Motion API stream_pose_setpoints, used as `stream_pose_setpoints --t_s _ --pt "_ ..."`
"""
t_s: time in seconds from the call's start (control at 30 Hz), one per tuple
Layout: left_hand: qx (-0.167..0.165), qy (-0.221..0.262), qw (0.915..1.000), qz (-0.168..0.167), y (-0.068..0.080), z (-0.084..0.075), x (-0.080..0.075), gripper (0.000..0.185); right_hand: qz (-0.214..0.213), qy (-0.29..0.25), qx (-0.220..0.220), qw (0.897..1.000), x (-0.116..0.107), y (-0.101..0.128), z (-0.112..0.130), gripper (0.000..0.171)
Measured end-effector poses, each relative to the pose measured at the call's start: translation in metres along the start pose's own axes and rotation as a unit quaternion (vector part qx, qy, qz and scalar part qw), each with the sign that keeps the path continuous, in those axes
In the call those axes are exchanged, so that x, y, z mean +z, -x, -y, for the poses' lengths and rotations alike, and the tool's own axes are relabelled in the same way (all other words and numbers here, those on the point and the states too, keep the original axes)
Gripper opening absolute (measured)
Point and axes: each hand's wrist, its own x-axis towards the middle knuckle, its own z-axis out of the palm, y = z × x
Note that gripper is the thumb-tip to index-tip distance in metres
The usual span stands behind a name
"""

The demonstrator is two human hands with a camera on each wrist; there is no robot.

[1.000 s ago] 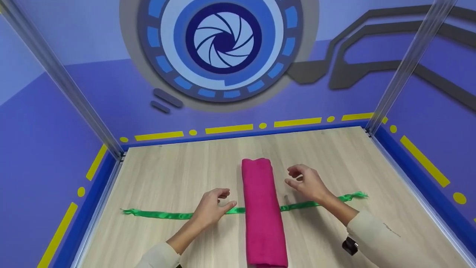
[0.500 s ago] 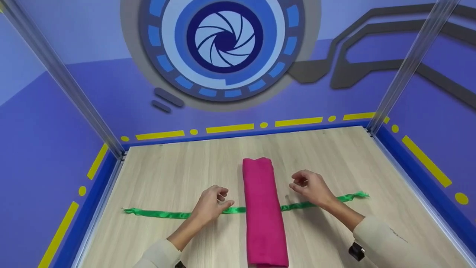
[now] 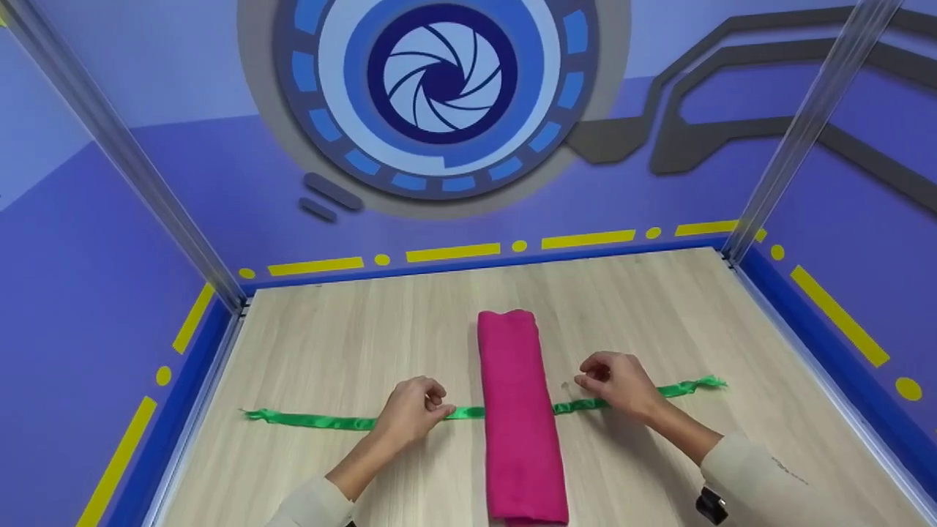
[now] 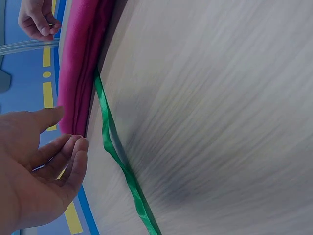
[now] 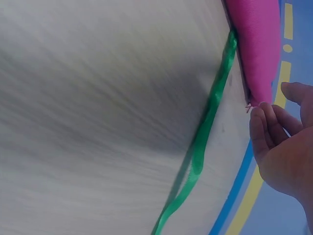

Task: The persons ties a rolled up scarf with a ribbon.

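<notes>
A folded magenta cloth (image 3: 521, 432) lies lengthwise in the middle of the wooden table. Crossing underneath it is a green ribbon (image 3: 311, 421), its two frayed ends spread out left and right. My left hand (image 3: 411, 413) hovers over the ribbon's left part, fingers loosely bent and holding nothing. In the left wrist view a gap shows between that hand (image 4: 46, 181) and the ribbon (image 4: 128, 177). To the right of the cloth, my right hand (image 3: 622, 384) hangs above the ribbon's other part, also holding nothing. The right wrist view shows its fingers (image 5: 266, 132) relaxed beside the ribbon (image 5: 208, 117).
Blue and purple printed panels (image 3: 351, 227) enclose the table (image 3: 351, 322) at the back and sides. Metal posts (image 3: 161, 183) stand at the back corners. A small dark device (image 3: 711, 505) sits at the right sleeve.
My right hand has come down and nearer to the ribbon, shifting slightly right. The left hand has drifted a little left and its fingers have drawn closer to the thumb. Cloth and ribbon lie unchanged.
</notes>
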Motion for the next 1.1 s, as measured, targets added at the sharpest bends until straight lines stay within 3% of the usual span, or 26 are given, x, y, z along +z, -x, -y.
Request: stream_pose_setpoints --t_s 0.43,0.83,1.1 --pt "-0.03 -0.01 0.9992 0.024 0.006 0.007 0.007 0.016 0.023 0.014 0.029 0.999 0.004 0.013 -0.009 0.012" --pt "-0.06 -0.045 0.9972 -0.003 0.008 0.011 0.017 0.019 0.025 0.043 0.045 0.998 0.007 0.02 -0.012 0.023" --pt "-0.076 -0.033 0.9965 0.008 0.005 0.01 0.019 0.019 0.002 0.065 0.054 0.996 0.011 0.023 -0.012 0.031"
